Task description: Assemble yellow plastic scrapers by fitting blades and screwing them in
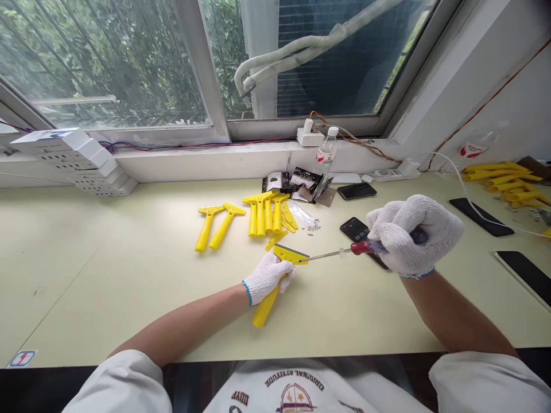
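My left hand [272, 275], in a white knit glove, is closed around the neck of a yellow scraper [266, 310] just above the table. A metal blade edge runs along the scraper's head. My gloved right hand [415, 235] grips the red handle of a screwdriver [331, 253]. The screwdriver's shaft reaches left, and its tip meets the scraper's head near a screw spot. Beyond my left hand lie several yellow scrapers [260, 215], with two more [221, 226] apart to the left. Small screws [314, 226] and thin blades [300, 213] lie close by.
Black packaging [306, 182] and a plastic bottle [326, 152] stand toward the window. A phone showing a timer [355, 229] lies by my right hand, another phone [357, 191] behind it. White boxes [81, 160] are stacked at left; more yellow parts [503, 180] lie far right.
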{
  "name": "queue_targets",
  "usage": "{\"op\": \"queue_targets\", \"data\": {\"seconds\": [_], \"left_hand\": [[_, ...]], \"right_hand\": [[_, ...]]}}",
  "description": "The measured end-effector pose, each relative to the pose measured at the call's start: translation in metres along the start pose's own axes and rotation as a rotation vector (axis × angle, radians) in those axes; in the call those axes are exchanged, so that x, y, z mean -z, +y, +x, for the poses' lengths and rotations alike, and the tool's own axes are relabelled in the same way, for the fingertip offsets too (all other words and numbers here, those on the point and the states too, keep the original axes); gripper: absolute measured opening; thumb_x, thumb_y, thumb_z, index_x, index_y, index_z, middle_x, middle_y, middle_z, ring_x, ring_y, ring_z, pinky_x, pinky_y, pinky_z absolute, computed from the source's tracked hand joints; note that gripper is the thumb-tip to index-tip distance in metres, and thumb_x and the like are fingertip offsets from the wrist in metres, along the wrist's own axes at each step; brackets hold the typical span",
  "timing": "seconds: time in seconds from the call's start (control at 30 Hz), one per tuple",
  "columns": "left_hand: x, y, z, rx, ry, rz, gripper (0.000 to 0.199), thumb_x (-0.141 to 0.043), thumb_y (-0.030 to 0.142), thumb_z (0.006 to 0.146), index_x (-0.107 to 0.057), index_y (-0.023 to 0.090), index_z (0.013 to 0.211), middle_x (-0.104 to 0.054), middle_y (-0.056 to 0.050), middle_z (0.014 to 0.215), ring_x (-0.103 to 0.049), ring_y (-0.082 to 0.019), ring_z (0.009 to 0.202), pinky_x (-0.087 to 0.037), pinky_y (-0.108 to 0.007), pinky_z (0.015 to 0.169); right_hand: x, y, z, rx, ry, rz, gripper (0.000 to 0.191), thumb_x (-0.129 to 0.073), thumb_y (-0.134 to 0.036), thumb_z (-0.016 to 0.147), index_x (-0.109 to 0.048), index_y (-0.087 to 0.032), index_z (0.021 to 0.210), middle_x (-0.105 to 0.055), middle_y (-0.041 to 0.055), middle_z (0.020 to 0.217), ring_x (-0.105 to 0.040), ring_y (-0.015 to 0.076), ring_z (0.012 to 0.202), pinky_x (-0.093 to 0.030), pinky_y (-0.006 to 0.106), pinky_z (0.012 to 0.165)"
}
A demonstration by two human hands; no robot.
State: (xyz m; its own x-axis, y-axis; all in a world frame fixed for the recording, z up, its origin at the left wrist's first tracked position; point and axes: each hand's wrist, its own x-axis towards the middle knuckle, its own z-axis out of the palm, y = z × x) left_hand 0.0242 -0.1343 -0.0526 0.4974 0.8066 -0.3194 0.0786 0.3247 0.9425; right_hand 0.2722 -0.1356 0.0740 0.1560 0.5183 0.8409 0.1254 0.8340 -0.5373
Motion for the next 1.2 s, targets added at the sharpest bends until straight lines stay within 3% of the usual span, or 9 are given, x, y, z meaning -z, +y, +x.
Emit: {"op": "queue_targets", "data": {"seconds": [0.47,0.53,0.63,0.73,0.8,1.0,1.2], "left_hand": [[0.001,-0.001,0.000,0.001,-0.001,0.020,0.011,-0.059,0.028,0.080,-0.060,0.020,0.073,-0.052,0.003,0.045,-0.045,-0.012,0.040,-0.039,-0.025,0.051],[0.000,-0.001,0.000,0.009,0.001,0.027,0.012,-0.059,0.028,0.080,-0.059,0.020,0.071,-0.052,0.003,0.045,-0.046,-0.012,0.040,-0.040,-0.026,0.050],[0.001,0.001,0.000,0.029,-0.001,0.035,0.014,-0.059,0.028,0.079,-0.058,0.020,0.067,-0.053,0.002,0.045,-0.046,-0.012,0.040,-0.041,-0.026,0.050],[0.001,0.002,0.001,0.038,0.019,0.038,0.016,-0.059,0.028,0.079,-0.058,0.021,0.066,-0.052,0.002,0.045,-0.046,-0.012,0.041,-0.041,-0.026,0.051],[0.002,0.001,0.002,0.047,0.026,0.037,0.016,-0.060,0.029,0.079,-0.058,0.021,0.066,-0.053,0.002,0.046,-0.046,-0.012,0.041,-0.041,-0.026,0.051],[0.002,-0.008,0.005,0.021,0.019,0.027,0.015,-0.061,0.029,0.080,-0.057,0.021,0.067,-0.052,0.003,0.047,-0.047,-0.012,0.040,-0.040,-0.026,0.049],[0.001,-0.005,0.004,0.021,-0.002,0.024,0.011,-0.061,0.028,0.080,-0.058,0.022,0.072,-0.051,0.004,0.047,-0.046,-0.013,0.039,-0.040,-0.027,0.047]], "right_hand": [[0.005,0.000,-0.004,0.024,-0.074,-0.133,0.036,-0.072,-0.006,0.076,-0.045,-0.025,0.061,-0.048,-0.0060,0.055,-0.053,0.0130,0.043,-0.044,0.029,0.039],[0.006,-0.007,-0.001,0.101,-0.190,-0.157,0.036,-0.072,-0.002,0.077,-0.047,-0.025,0.064,-0.050,-0.0061,0.056,-0.056,0.0136,0.045,-0.044,0.028,0.041],[0.009,-0.020,0.005,0.265,-0.490,-0.175,0.033,-0.075,-0.001,0.082,-0.053,-0.025,0.075,-0.058,-0.0050,0.061,-0.061,0.0136,0.051,-0.047,0.028,0.047],[0.014,-0.032,0.013,0.396,-0.780,-0.240,0.025,-0.079,-0.010,0.090,-0.058,-0.024,0.087,-0.068,-0.0008,0.074,-0.063,0.0145,0.061,-0.051,0.030,0.057],[0.019,-0.039,0.018,0.419,-0.894,-0.281,0.019,-0.077,-0.015,0.096,-0.060,-0.024,0.093,-0.072,0.0015,0.083,-0.064,0.0153,0.068,-0.053,0.032,0.066],[0.028,-0.053,0.031,0.258,-1.078,-0.392,0.011,-0.064,-0.012,0.104,-0.060,-0.022,0.102,-0.068,0.0039,0.090,-0.058,0.0178,0.079,-0.051,0.035,0.077],[0.030,-0.048,0.034,0.215,-1.012,-0.403,0.013,-0.065,-0.011,0.102,-0.059,-0.022,0.100,-0.063,0.0032,0.087,-0.058,0.0172,0.079,-0.051,0.032,0.076]]}}
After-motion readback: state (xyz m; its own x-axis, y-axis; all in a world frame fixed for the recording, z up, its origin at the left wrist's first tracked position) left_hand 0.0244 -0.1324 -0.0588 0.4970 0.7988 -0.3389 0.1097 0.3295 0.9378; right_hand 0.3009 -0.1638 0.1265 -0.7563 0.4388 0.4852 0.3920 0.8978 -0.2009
